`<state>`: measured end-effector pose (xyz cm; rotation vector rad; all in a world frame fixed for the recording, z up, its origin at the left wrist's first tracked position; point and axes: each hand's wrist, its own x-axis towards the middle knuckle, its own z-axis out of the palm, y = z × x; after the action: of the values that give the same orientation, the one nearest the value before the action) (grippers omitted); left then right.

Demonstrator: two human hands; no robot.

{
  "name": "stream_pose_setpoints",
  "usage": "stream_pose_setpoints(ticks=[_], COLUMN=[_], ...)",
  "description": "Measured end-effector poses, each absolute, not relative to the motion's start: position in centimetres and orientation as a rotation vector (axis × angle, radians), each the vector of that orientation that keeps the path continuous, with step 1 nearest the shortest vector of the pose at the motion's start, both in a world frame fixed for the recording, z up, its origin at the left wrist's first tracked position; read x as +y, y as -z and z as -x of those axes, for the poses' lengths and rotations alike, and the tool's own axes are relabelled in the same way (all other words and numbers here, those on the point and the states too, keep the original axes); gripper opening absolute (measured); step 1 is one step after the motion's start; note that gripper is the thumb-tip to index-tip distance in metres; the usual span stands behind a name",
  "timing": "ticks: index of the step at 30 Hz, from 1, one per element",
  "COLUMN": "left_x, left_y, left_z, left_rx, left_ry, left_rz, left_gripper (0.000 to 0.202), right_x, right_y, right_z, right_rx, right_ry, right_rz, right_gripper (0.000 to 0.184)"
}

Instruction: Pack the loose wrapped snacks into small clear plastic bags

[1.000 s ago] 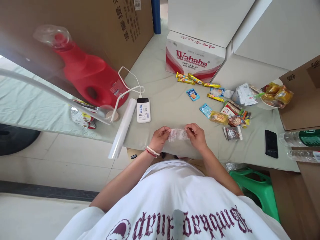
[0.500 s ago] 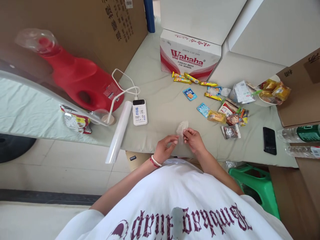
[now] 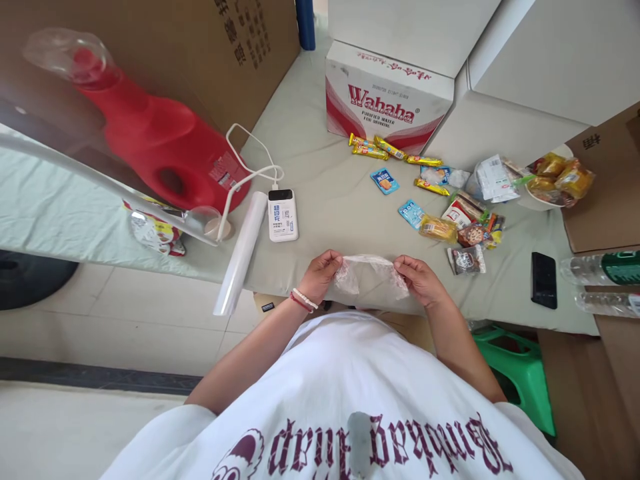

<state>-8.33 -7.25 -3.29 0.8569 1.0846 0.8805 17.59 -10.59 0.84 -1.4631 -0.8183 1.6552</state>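
A thin see-through plastic cover (image 3: 369, 259), its edge gathered as if elastic, is stretched level between my two hands near the table's front edge. My left hand (image 3: 323, 276) pinches its left end between thumb and fingers; a white and a red bracelet circle that wrist. At the other end, my right hand (image 3: 421, 279) is closed in the same kind of pinch. Crumpled folds of the plastic hang below each hand. A white power bank (image 3: 283, 223) lies left of my left hand, and small wrapped snacks (image 3: 439, 229) lie beyond my right hand.
On the left stand a red jug (image 3: 165, 143) with clear plastic over its top and a curved white lamp arm. A roll of clear film (image 3: 243, 257) overhangs the front edge. Behind sits a Wahaba carton (image 3: 387, 97). To the right are a bowl (image 3: 543, 197), phone (image 3: 543, 280) and bottles (image 3: 605, 268).
My hands have moved apart. The plastic cover, bunched in my right hand before, is now spread between both, with my left hand gripping its other end. The view has shifted slightly.
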Motion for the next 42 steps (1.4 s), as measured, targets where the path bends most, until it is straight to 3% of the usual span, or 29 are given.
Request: stream_pose_setpoints(ticks=[4, 7, 12, 16, 20, 22, 24, 28, 31, 35, 38, 42], left_x=[-8.0, -8.2, -7.3, -6.3, -5.9, -5.8, -5.8, -5.9, -6.5, -7.7, -8.4, -8.7], left_y=[3.8, 3.8, 3.1, 2.7, 3.5, 4.1, 4.6, 4.5, 4.2, 4.2, 4.3, 4.2], left_z=[7.8, 7.3, 8.7, 10.4, 9.6, 8.6, 7.5, 6.3, 6.4, 7.1, 7.2, 6.7], left_rx=[1.112, 1.189, 1.173, 1.103, 1.178, 1.231, 1.25, 1.158, 1.025, 0.984, 1.013, 1.039], left_ry=[-0.922, -0.924, -0.741, -0.667, -0.853, -0.957, -1.028, -1.051, -0.989, -0.879, -0.792, -0.738], left_rz=[-0.863, -0.979, -1.054, -1.026, -0.879, -0.829, -0.793, -0.716, -0.667, -0.676, -0.684, -0.759], left_gripper=[0.038, 0.035, 0.036, 0.041, 0.041, 0.039, 0.041, 0.046, 0.048, 0.061, 0.051, 0.047], right_x=[-11.7, -12.4, -11.4, -7.3, -4.0, -4.4, -5.9, -8.9, -9.1, -8.8, -9.7, -11.1], right_y=[-0.5, 0.5, 0.7, -1.7, -4.5, -5.2, -4.9, -1.7, 1.1, 2.6, 2.6, 2.6], right_z=[-17.5, -15.6, -16.8, -21.8, -22.5, -19.9, -16.2, -9.8, -8.8, -10.6, -11.5, -11.4], right_rx=[-0.756, -0.832, -1.128, -1.393, -1.389, -1.363, -1.463, -1.753, -1.603, -1.351, -1.299, -1.366], right_ry=[-1.614, -1.592, -1.486, -1.356, -0.509, -0.255, -0.405, -1.022, -1.117, -1.297, -1.401, -1.306], right_rz=[1.469, 1.536, 1.61, 1.584, 1.752, 1.701, 1.566, 1.343, 1.396, 1.411, 1.415, 1.469], right_gripper=[0.044, 0.061, 0.03, 0.028, 0.021, 0.019, 0.02, 0.021, 0.015, 0.019, 0.024, 0.022])
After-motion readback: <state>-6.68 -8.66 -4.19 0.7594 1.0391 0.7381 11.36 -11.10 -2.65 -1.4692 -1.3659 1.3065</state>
